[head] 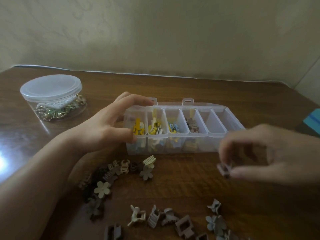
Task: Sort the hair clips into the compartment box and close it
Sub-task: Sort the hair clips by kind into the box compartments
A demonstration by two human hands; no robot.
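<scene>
The clear compartment box (183, 129) stands open at the centre of the frame on the tabletop (190, 179). The left hand (107, 125) grips its left end with curled fingers. At the right, the right hand (270, 153) pinches a small mauve clip (224, 168) in its fingers, blurred. Loose hair clips (121, 172) lie in the lower part; a round jar (53, 97) stands upper left.
</scene>
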